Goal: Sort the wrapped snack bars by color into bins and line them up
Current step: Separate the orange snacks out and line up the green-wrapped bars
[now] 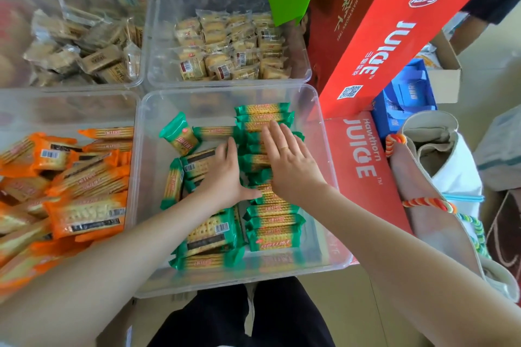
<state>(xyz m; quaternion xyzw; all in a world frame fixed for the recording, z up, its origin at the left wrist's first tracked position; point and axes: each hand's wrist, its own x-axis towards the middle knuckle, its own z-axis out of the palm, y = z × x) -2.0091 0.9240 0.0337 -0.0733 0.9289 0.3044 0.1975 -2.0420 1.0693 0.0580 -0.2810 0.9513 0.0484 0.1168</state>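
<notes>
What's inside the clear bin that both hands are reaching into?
Only green-wrapped snack bars: a lined-up column along the clear bin's right side, looser ones at left. The left hand and right hand lie flat on the middle, hiding the bars beneath.

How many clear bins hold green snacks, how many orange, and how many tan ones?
Green snack bin: 1
Orange snack bin: 1
Tan snack bins: 2 fully in view
Total: 4 bins, with more partly showing along the top edge.
</notes>
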